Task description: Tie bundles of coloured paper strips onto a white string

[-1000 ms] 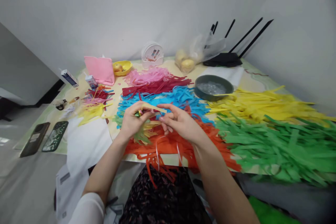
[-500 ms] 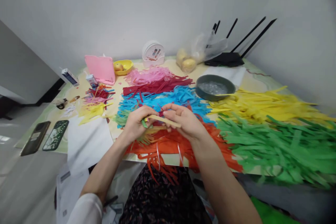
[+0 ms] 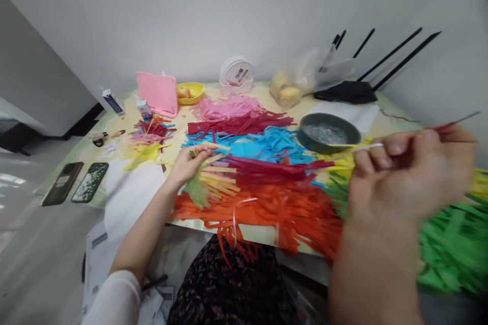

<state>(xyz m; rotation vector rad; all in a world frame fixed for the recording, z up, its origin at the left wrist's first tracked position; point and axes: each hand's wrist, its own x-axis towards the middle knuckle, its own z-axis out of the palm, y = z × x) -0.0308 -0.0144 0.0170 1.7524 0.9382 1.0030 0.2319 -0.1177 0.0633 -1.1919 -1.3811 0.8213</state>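
Observation:
My left hand (image 3: 189, 163) is closed on a bundle of yellow paper strips (image 3: 219, 181), above the left side of the table. Pale green strips (image 3: 197, 190) hang from the same bundle below the fingers. Out to the right and nearer the camera, my blurred right hand (image 3: 400, 177) is closed, with a thin white ribbon (image 3: 368, 148) leaving its fingers. A thin dark red piece (image 3: 453, 124) sticks out past its far side. Between the hands lie dark red strips (image 3: 274, 171) and orange strips (image 3: 259, 210), with a loose white ribbon (image 3: 234, 218) across the orange ones.
Blue strips (image 3: 263, 143), crimson strips (image 3: 240, 124) and pink strips (image 3: 229, 107) lie farther back. A dark bowl (image 3: 328, 134) stands near green strips (image 3: 453, 249). Two phones (image 3: 63, 184), a pink tablet case (image 3: 157, 92), a yellow bowl (image 3: 196, 92) and a black router (image 3: 345, 92) are around.
My hands were together over the middle; my right hand has swung far right and up, away from the left. My left hand still holds the strips. The view has shifted slightly left.

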